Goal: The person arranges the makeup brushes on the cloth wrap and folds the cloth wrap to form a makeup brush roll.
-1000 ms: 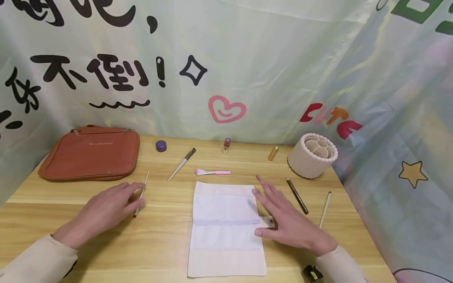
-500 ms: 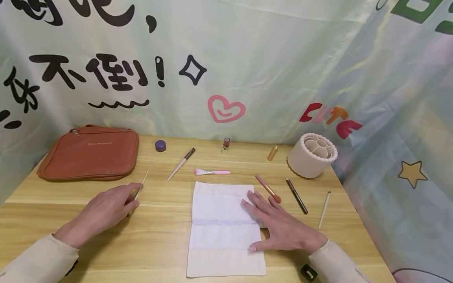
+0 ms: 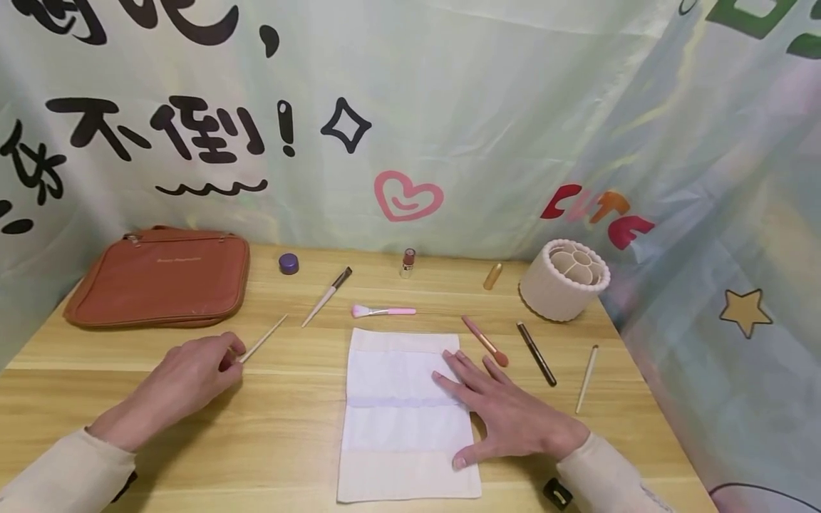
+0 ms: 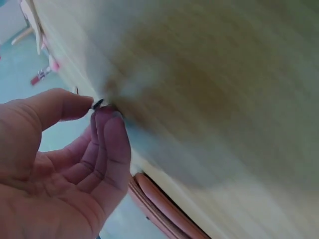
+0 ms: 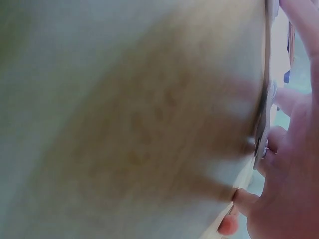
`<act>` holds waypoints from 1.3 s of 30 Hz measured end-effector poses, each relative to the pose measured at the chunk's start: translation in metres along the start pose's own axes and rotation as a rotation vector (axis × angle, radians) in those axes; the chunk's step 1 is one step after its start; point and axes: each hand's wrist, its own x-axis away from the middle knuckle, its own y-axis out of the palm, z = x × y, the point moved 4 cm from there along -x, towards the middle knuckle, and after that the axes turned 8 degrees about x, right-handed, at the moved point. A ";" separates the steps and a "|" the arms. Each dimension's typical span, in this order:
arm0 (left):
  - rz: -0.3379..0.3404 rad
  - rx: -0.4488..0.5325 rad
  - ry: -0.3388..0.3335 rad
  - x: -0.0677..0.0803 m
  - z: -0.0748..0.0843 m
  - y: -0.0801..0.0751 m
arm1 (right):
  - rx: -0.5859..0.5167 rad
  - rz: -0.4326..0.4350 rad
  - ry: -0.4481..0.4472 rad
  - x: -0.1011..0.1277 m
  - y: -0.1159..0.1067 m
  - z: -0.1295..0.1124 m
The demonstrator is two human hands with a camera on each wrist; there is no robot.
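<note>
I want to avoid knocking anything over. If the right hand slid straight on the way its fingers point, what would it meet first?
Probably the pink brush: the right hand lies flat on the white cloth, fingers aimed up-left across it. The exact line is uncertain.

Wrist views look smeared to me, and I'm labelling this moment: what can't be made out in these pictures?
- Left wrist view: the table is motion-blurred; of the thin brush pinched by the left hand only a dark tip shows.
- Right wrist view: mostly blur; the right hand is cut by the edge.
- Head view: the print on the brown bag is too small; the right hand covers the cloth roll's right edge.
</note>
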 end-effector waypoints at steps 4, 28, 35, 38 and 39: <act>-0.036 0.018 -0.030 -0.001 -0.002 -0.016 | 0.008 -0.002 -0.008 -0.003 -0.001 -0.002; -0.070 0.609 -0.004 -0.057 0.044 -0.024 | 0.007 -0.022 -0.005 -0.003 0.001 -0.001; -0.122 0.809 -0.005 -0.082 0.059 -0.011 | -0.004 -0.037 0.001 -0.003 0.000 0.000; -0.140 0.880 0.005 -0.096 0.069 0.002 | -0.002 -0.038 0.003 -0.003 -0.001 0.000; -0.145 0.889 -0.004 -0.100 0.072 0.007 | -0.003 -0.039 0.003 -0.003 0.000 0.000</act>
